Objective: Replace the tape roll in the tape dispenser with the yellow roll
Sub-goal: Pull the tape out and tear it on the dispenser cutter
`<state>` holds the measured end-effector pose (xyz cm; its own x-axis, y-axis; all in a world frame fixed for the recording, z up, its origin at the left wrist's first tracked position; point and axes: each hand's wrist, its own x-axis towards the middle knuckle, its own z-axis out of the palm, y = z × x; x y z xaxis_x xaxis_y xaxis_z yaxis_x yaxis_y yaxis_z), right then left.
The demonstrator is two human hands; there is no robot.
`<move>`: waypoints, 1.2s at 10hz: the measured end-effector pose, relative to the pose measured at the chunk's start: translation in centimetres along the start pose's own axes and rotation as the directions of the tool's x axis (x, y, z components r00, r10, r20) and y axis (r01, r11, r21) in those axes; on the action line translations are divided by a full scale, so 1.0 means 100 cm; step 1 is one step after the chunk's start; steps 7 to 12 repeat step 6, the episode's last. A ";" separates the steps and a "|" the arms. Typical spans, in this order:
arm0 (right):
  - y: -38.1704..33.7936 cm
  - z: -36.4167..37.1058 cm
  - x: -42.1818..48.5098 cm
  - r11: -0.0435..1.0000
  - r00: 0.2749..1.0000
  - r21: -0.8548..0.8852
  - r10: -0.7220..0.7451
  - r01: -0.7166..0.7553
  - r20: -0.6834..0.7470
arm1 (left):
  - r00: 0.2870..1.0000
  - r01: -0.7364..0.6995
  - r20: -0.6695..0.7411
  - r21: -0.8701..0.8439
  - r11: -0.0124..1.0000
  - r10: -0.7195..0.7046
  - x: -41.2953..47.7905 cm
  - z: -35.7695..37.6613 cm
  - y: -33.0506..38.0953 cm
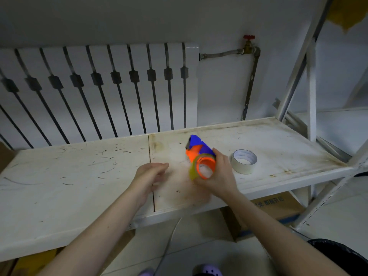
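Observation:
My right hand [220, 174] grips a blue and orange tape dispenser [196, 148] above the white shelf board [79, 176]. A yellowish translucent tape roll [192, 170] sits around the dispenser's orange hub, facing me. My left hand [150, 174] hovers just left of the dispenser, fingers loosely apart and holding nothing, slightly blurred. A white tape roll [244, 161] lies flat on the shelf just right of my right hand.
A white radiator [99, 86] and a pipe with a red valve [249, 37] stand behind the shelf. A metal shelf upright [311, 86] rises at the right. Cardboard boxes [278, 206] sit under the shelf, and a black bin [342, 255] is at the lower right.

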<state>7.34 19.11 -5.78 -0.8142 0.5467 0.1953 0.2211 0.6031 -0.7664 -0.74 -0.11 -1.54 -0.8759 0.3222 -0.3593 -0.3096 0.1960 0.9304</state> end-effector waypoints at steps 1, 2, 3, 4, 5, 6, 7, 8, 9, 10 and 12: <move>0.003 -0.005 0.016 0.971 0.996 -0.226 0.086 -0.082 0.010 | 0.999 -0.007 0.033 0.062 0.998 0.005 -0.005 0.002 -0.007; 0.003 -0.001 0.020 0.937 0.982 -0.312 0.180 -0.156 0.050 | 0.999 -0.028 0.046 0.097 0.995 0.024 -0.007 0.005 -0.007; 0.000 0.004 0.019 0.921 0.977 -0.340 0.210 -0.189 0.026 | 0.997 -0.041 0.065 0.116 0.992 0.034 -0.009 0.009 -0.007; -0.002 0.008 0.015 0.918 0.980 -0.352 0.197 -0.182 0.006 | 0.995 -0.057 0.095 0.147 0.987 0.044 -0.017 0.011 -0.005; -0.002 0.009 0.014 0.910 0.975 -0.370 0.219 -0.187 0.047 | 0.992 -0.087 0.109 0.164 0.983 0.070 -0.022 0.007 -0.001; -0.009 -0.001 0.007 0.915 0.984 -0.374 0.175 -0.151 0.032 | 0.990 -0.129 0.077 0.146 0.981 0.118 -0.025 -0.001 0.016; -0.009 -0.001 0.007 0.915 0.984 -0.374 0.175 -0.151 0.032 | 0.990 -0.129 0.077 0.146 0.981 0.118 -0.025 -0.001 0.016; -0.009 -0.001 0.007 0.915 0.984 -0.374 0.175 -0.151 0.032 | 0.990 -0.129 0.077 0.146 0.981 0.118 -0.025 -0.001 0.016; -0.009 -0.001 0.007 0.915 0.984 -0.374 0.175 -0.151 0.032 | 0.990 -0.129 0.077 0.146 0.981 0.118 -0.025 -0.001 0.016; -0.009 -0.001 0.007 0.915 0.984 -0.374 0.175 -0.151 0.032 | 0.990 -0.129 0.077 0.146 0.981 0.118 -0.025 -0.001 0.016; -0.009 -0.001 0.007 0.915 0.984 -0.374 0.175 -0.151 0.032 | 0.990 -0.129 0.077 0.146 0.981 0.118 -0.025 -0.001 0.016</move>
